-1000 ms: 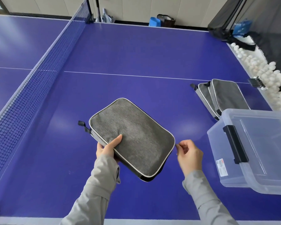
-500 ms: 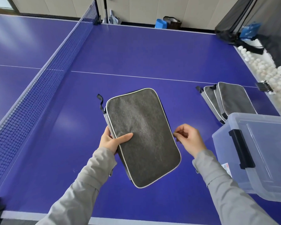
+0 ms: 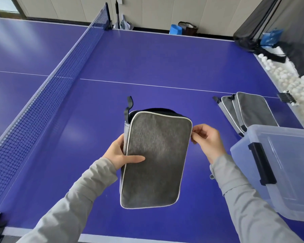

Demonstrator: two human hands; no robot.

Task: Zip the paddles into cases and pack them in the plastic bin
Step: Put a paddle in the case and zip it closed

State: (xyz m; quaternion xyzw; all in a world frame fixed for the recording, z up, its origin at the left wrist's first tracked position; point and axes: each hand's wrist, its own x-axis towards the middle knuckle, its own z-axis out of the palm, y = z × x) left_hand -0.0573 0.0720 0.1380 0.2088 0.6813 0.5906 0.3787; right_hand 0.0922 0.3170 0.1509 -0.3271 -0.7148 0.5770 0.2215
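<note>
Step in hand, as judged: closing the zipper on one grey case (image 3: 156, 158); packing has not begun for this item. The case is held in the air above the blue table (image 3: 165, 58), at the centre of the frame. The left hand (image 3: 118, 155) grips its left edge, thumb laid flat across the grey face and the other fingers hidden behind. The right hand (image 3: 207, 139) sits at the upper right corner of the case with thumb and forefinger pinched together on the edge; whether they hold the zipper pull cannot be told. A dark gap shows along the top edge, so the closure appears unfinished. No paddle is visible inside. The long axis of the case runs from the bottom of the frame toward the top, leaning slightly right at the lower end; the end bearing the black loop (image 3: 129, 106) points to the top of the frame. Next move, as judged: brace with the left hand, draw the pull round the open edge until it seats, then carry the case to the plastic bin (image 3: 244, 165) at the right. Three similar cases (image 3: 253, 109) lean together just above the bin.
</note>
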